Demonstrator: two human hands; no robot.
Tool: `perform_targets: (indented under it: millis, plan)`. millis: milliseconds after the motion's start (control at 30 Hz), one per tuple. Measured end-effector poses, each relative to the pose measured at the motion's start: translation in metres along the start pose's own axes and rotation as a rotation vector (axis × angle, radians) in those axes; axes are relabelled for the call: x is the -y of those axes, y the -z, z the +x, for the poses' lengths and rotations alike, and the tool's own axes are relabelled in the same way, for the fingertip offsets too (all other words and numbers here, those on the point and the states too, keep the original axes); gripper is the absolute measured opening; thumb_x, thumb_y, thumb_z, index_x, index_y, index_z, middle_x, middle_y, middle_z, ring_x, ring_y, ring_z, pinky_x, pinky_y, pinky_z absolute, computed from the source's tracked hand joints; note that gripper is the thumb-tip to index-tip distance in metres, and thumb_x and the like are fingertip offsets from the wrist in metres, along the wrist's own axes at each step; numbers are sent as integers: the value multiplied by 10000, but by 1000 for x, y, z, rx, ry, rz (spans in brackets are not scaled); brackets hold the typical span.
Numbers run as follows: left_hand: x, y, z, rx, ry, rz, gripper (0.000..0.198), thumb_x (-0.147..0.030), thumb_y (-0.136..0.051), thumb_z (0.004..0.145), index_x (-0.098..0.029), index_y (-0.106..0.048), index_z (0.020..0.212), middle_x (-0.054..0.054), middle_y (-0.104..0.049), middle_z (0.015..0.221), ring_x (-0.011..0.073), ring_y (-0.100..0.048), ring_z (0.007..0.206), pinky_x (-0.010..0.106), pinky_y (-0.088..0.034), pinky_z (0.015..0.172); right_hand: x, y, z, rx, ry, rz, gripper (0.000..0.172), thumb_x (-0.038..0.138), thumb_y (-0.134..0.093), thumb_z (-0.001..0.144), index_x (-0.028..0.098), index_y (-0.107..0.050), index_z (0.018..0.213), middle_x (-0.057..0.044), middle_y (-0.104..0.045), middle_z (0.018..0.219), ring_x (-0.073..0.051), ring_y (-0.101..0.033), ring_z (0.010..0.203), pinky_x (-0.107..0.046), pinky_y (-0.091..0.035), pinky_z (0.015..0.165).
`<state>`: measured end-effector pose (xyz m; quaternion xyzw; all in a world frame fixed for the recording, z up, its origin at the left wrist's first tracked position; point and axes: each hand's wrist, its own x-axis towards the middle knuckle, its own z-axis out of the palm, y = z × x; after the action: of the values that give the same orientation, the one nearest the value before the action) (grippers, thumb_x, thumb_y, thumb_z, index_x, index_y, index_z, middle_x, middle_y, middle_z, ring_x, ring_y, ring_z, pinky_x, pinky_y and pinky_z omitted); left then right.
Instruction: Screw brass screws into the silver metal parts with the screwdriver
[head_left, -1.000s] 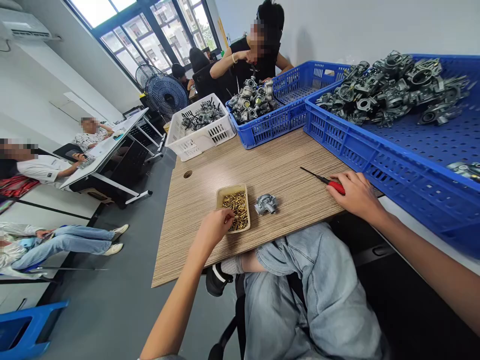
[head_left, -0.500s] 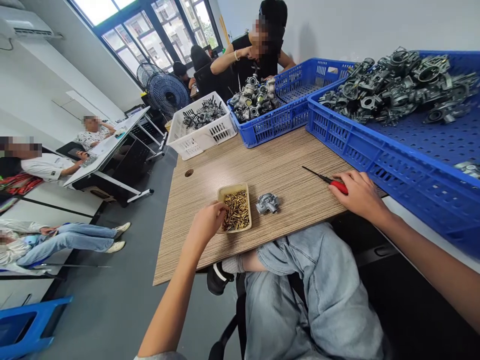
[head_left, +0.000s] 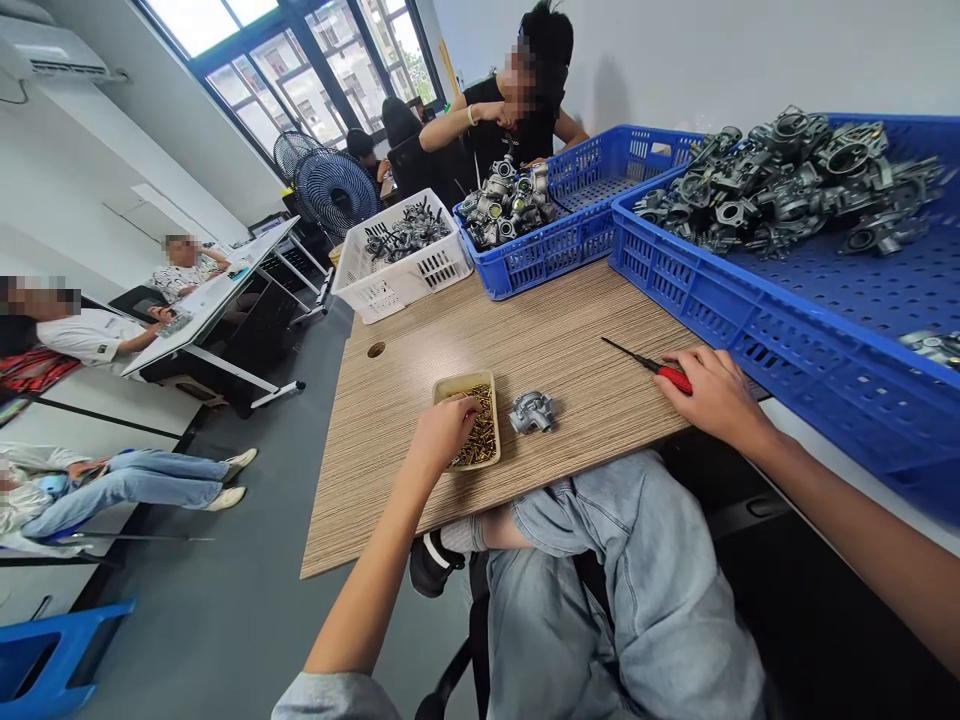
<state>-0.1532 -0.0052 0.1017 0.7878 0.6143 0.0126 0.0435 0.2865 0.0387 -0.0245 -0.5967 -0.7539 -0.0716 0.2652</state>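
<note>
My left hand [head_left: 444, 436] is over the cream tray [head_left: 498, 455] of small brass screws [head_left: 480, 435]. Its fingers are bent together, and whatever may be between them is hidden. On the table beside the tray lies a grey metal casting [head_left: 532, 412] that looks like a carburetor body; neither hand touches it. At the right, my right hand [head_left: 718, 395] rests on the table, wrapped round the red handle of a screwdriver [head_left: 637, 357]. The dark shaft points to the far left, away from me.
A white basket [head_left: 375, 300] of dark-grey parts and a blue crate [head_left: 517, 275] of metal castings line the far edge. A larger blue crate [head_left: 705, 270] heaped with castings borders the right side. Across the crates sits a person in black [head_left: 517, 130]. The wooden table [head_left: 360, 480] ends above my knees.
My left hand has moved right and farther over the screw tray. My right hand still holds the screwdriver in nearly the same place. The view has shifted slightly.
</note>
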Motion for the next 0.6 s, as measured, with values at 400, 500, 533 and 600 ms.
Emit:
perform_targets:
  millis: [400, 500, 533, 600]
  plan:
    - [-6, 2, 10, 136, -52, 251, 297, -136, -447, 1074, -177, -735, 1138, 137, -749, 1150, 250, -762, 996, 294, -558, 802, 54, 37, -1, -201, 99, 61, 346, 383, -579, 1044, 140, -698, 1259, -183, -698, 1239, -344, -604, 1157, -460, -451, 974]
    - [-2, 0, 11, 145, -94, 309, 289, -129, -445, 1073, -165, -726, 1127, 137, -742, 1144, 254, -766, 970, 295, -568, 776, 128, 49, -31, -20, 380, 253, 230, 288, -562, 1049, 173, -739, 1140, -130, -757, 1055, -282, -662, 998, -435, -480, 932]
    - [-2, -1, 11, 150, -103, 318, 289, -122, -448, 1069, -167, -727, 1130, 135, -743, 1147, 252, -767, 977, 291, -570, 780, 157, 48, -49, 142, 476, 328, 198, 260, -570, 1037, 184, -750, 1074, -111, -759, 989, -267, -671, 934, -423, -497, 890]
    - [-2, 0, 11, 152, -108, 314, 299, -109, -451, 1063, -171, -734, 1138, 130, -747, 1160, 245, -767, 1011, 282, -576, 815, 215, 40, -94, 478, 579, 459, 127, 198, -636, 970, 177, -758, 997, -112, -765, 944, -275, -699, 888, -409, -529, 797]
